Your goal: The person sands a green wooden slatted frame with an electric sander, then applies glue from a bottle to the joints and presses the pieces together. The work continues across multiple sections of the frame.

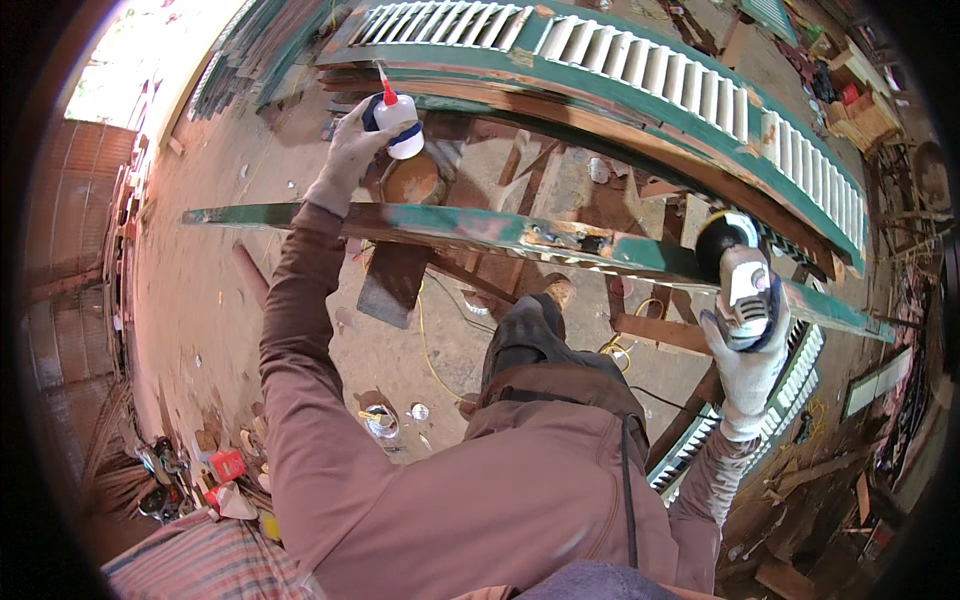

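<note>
In a white glove, my left hand [347, 165] is wrapped round a white squeeze bottle [404, 140] with a red nozzle, held upright above the far side of a long green board [450, 225]. My right hand [750, 378], also gloved, grips the body of an angle grinder [746, 300]. Its round disc [722, 240] is over the right part of the same board; whether it touches the wood I cannot tell. Bare, scraped patches show along the board's green paint.
Beyond the board lies a green louvred shutter [640, 70] on a stack of wood. A yellow cord [425, 345] runs over the floor near my feet. An open tin [379, 420] stands at the left. Another louvred shutter [795, 390] leans at my right.
</note>
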